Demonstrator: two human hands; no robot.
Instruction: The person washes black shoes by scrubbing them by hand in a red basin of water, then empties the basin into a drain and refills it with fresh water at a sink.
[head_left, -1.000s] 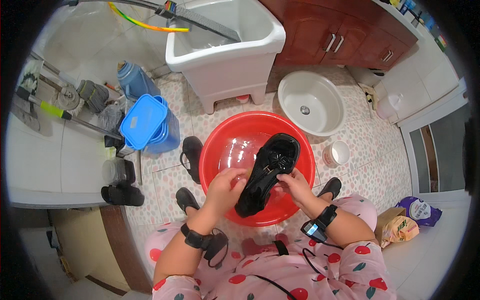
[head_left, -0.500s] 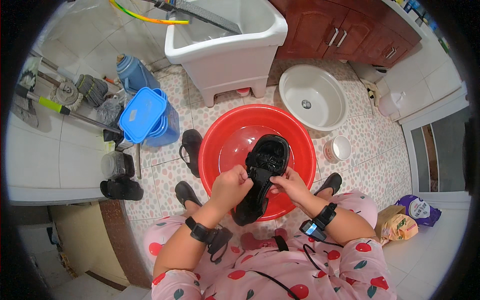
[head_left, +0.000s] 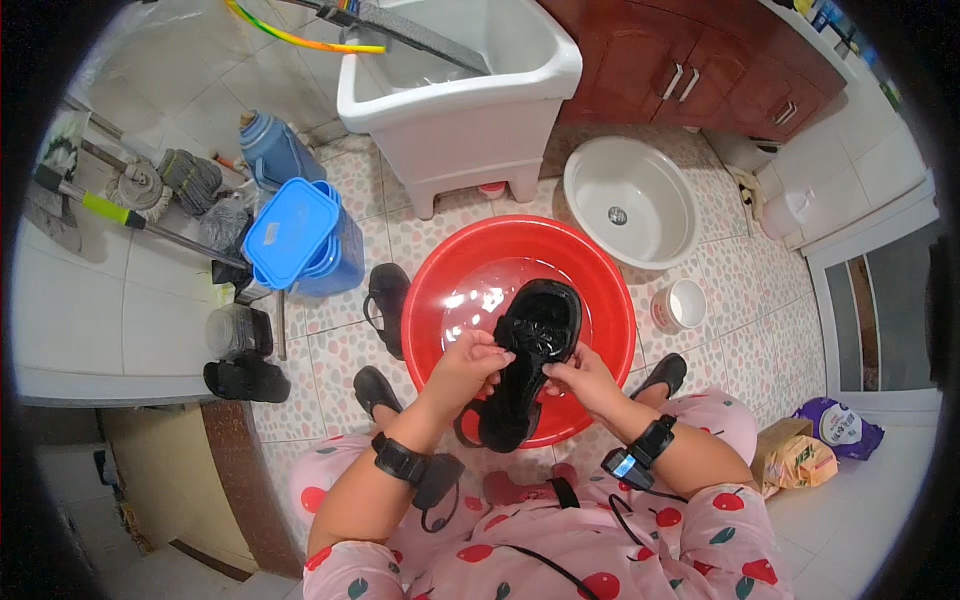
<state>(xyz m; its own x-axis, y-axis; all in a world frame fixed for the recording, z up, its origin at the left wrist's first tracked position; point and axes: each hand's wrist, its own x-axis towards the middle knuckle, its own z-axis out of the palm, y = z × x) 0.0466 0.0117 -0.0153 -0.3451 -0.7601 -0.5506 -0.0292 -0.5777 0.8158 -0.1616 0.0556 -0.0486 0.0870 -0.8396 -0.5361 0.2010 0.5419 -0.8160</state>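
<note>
A wet, shiny black sandal (head_left: pixel 522 385) is held between my two hands over a red basin (head_left: pixel 423 290) with some clear water in it. My left hand (head_left: pixel 468 365) grips the sandal's strap from the left, fingers closed. On the right side of the same strap, my right hand (head_left: pixel 583 378) pinches with thumb and fingers. The sandal's broad end points away from me, its other end toward my lap. Another black sandal (head_left: pixel 387 305) stands on the floor just left of the basin.
A white basin (head_left: pixel 640 185) and a small white bucket (head_left: pixel 679 305) stand right of the red one. A blue lidded bucket (head_left: pixel 292 235), blue flask (head_left: pixel 275 145) and mops (head_left: pixel 135 190) are at left. Beyond is a white sink (head_left: pixel 460 120). Black shoes (head_left: pixel 247 380) lie at the left wall.
The sandal has turned slightly more upright and its near end has swung right. My left hand's fingers have shifted on the strap, and the water below shows more ripples and glints.
</note>
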